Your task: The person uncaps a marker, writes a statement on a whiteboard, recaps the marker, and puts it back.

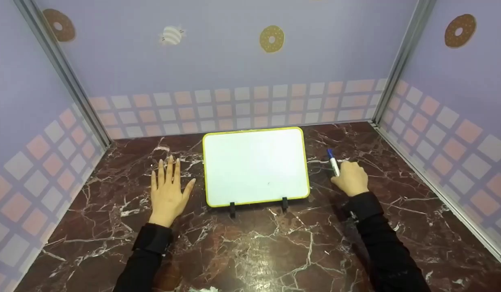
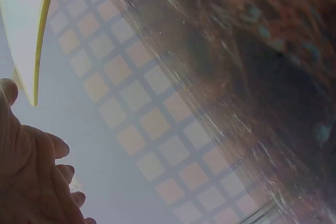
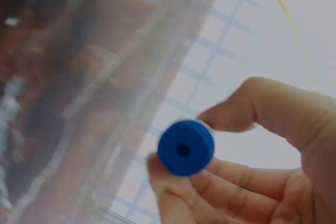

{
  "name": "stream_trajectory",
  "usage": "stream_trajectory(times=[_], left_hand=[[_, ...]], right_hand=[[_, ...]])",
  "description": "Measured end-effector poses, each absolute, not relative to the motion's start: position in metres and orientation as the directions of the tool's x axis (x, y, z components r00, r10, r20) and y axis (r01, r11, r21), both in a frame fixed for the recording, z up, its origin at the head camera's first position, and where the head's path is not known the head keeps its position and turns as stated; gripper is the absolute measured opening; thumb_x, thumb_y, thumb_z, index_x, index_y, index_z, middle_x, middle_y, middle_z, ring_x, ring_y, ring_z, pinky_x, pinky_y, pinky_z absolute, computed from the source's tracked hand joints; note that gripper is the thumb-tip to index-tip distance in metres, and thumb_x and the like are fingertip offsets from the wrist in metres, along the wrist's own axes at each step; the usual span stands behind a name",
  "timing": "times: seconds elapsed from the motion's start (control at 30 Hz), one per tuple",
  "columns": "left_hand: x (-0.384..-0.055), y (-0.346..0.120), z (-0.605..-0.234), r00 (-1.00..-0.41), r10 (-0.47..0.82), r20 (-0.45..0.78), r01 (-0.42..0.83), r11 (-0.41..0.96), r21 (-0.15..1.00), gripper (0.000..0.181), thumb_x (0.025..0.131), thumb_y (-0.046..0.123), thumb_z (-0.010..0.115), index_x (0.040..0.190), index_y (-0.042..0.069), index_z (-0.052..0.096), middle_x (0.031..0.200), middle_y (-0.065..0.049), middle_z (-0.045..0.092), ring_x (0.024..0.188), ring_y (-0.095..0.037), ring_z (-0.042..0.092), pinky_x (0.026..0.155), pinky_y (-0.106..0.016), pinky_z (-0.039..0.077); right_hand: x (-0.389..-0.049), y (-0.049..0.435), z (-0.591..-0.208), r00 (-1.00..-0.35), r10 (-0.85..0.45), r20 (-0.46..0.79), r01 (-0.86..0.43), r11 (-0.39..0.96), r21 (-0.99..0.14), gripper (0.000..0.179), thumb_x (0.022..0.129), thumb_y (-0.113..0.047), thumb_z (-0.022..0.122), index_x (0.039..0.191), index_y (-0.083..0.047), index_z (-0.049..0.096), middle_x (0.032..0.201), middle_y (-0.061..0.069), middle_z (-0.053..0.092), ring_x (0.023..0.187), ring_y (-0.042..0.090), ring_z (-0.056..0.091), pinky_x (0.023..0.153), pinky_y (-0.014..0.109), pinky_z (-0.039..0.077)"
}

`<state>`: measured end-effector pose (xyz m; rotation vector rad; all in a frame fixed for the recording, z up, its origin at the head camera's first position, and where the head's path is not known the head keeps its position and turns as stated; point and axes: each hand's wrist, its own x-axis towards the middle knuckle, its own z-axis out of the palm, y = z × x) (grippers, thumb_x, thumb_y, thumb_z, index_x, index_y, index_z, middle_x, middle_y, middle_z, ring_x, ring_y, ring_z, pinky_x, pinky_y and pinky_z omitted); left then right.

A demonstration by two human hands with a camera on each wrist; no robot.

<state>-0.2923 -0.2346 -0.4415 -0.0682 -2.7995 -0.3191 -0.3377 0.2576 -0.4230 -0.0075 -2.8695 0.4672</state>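
Observation:
A small whiteboard with a yellow rim stands propped on two black feet in the middle of the table. Left of it is my left hand, its fingers straight and spread apart, holding nothing. Right of the board, my right hand grips a white marker with a blue cap pointing away from me. In the right wrist view the marker's round blue end faces the camera, pinched between thumb and fingers. A small dark mark shows low on the board's white face.
The table has a dark red marbled top with white veins. Lilac walls with pink and white squares and doughnut pictures enclose it at the back and both sides. Metal posts stand at the back corners.

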Motion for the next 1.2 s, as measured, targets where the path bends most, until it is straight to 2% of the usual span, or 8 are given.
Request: stream_trajectory(times=[0.13, 0.3, 0.43, 0.6, 0.73, 0.87, 1.03, 1.2], left_hand=[[-0.291, -0.231, -0.438, -0.934, 0.024, 0.357, 0.107, 0.97, 0.217, 0.076, 0.104, 0.049, 0.04, 0.16, 0.006, 0.01, 0.167, -0.015, 0.002, 0.154, -0.037, -0.001, 0.127, -0.053, -0.007], [-0.288, -0.219, -0.432, -0.89, 0.064, 0.452, 0.173, 0.964, 0.204, 0.075, 0.103, 0.045, 0.044, 0.159, 0.006, 0.015, 0.167, -0.014, 0.01, 0.154, -0.036, 0.005, 0.127, -0.052, -0.002], [-0.286, -0.205, -0.429, -0.812, 0.145, 0.566, 0.263, 0.955, 0.133, 0.071, 0.101, 0.041, 0.047, 0.158, 0.006, 0.022, 0.166, -0.014, 0.017, 0.153, -0.035, 0.012, 0.128, -0.047, -0.003], [-0.284, -0.185, -0.43, -0.674, 0.32, 0.666, 0.379, 0.924, -0.061, 0.067, 0.097, 0.039, 0.052, 0.152, 0.005, 0.036, 0.16, -0.014, 0.032, 0.148, -0.032, 0.028, 0.127, -0.033, -0.009], [-0.28, -0.168, -0.433, -0.562, 0.503, 0.657, 0.483, 0.844, -0.233, 0.066, 0.092, 0.039, 0.062, 0.147, 0.007, 0.045, 0.153, -0.01, 0.044, 0.141, -0.028, 0.042, 0.127, -0.04, 0.019], [-0.274, -0.151, -0.44, -0.455, 0.615, 0.644, 0.568, 0.757, -0.322, 0.065, 0.082, 0.037, 0.076, 0.138, 0.011, 0.057, 0.139, -0.005, 0.059, 0.129, -0.024, 0.055, 0.106, -0.042, 0.048], [-0.266, -0.135, -0.446, -0.357, 0.629, 0.691, 0.631, 0.708, -0.318, 0.05, 0.073, 0.032, 0.086, 0.117, 0.012, 0.071, 0.113, -0.001, 0.071, 0.114, -0.022, 0.063, 0.095, -0.036, 0.054], [-0.261, -0.128, -0.447, -0.308, 0.616, 0.725, 0.668, 0.683, -0.295, 0.03, 0.073, 0.025, 0.086, 0.098, 0.012, 0.075, 0.098, 0.0, 0.074, 0.096, -0.017, 0.068, 0.086, -0.031, 0.056]], right_hand=[[-0.331, 0.251, -0.411, -0.939, 0.038, 0.341, -0.077, 0.945, -0.317, 0.023, 0.077, -0.016, 0.074, 0.071, 0.001, 0.06, 0.07, 0.021, 0.065, 0.066, 0.045, 0.066, 0.051, 0.053, 0.053], [-0.32, 0.227, -0.401, -0.893, -0.021, 0.45, -0.176, 0.936, -0.306, 0.012, 0.074, -0.01, 0.071, 0.079, 0.0, 0.065, 0.074, 0.02, 0.068, 0.067, 0.043, 0.066, 0.053, 0.055, 0.054], [-0.306, 0.203, -0.398, -0.85, -0.106, 0.516, -0.283, 0.918, -0.278, 0.012, 0.073, -0.007, 0.072, 0.083, -0.002, 0.066, 0.075, 0.016, 0.068, 0.066, 0.04, 0.066, 0.052, 0.052, 0.055], [-0.288, 0.174, -0.401, -0.803, -0.224, 0.552, -0.392, 0.896, -0.207, 0.012, 0.071, -0.003, 0.074, 0.08, -0.005, 0.066, 0.073, 0.011, 0.068, 0.062, 0.035, 0.066, 0.05, 0.048, 0.055], [-0.275, 0.153, -0.407, -0.778, -0.321, 0.54, -0.469, 0.869, -0.16, 0.015, 0.069, 0.0, 0.076, 0.077, -0.006, 0.066, 0.071, 0.008, 0.068, 0.06, 0.029, 0.064, 0.049, 0.043, 0.056], [-0.264, 0.136, -0.414, -0.745, -0.411, 0.526, -0.541, 0.834, -0.113, 0.018, 0.067, 0.0, 0.079, 0.076, -0.009, 0.067, 0.07, 0.004, 0.068, 0.06, 0.024, 0.063, 0.05, 0.039, 0.055], [-0.251, 0.124, -0.417, -0.707, -0.497, 0.504, -0.602, 0.796, -0.059, 0.018, 0.069, -0.007, 0.085, 0.078, -0.011, 0.069, 0.071, 0.001, 0.068, 0.063, 0.021, 0.063, 0.053, 0.036, 0.054], [-0.243, 0.119, -0.413, -0.674, -0.538, 0.506, -0.649, 0.758, -0.059, 0.014, 0.072, -0.008, 0.083, 0.078, -0.011, 0.07, 0.069, 0.001, 0.067, 0.06, 0.019, 0.063, 0.052, 0.033, 0.053]])
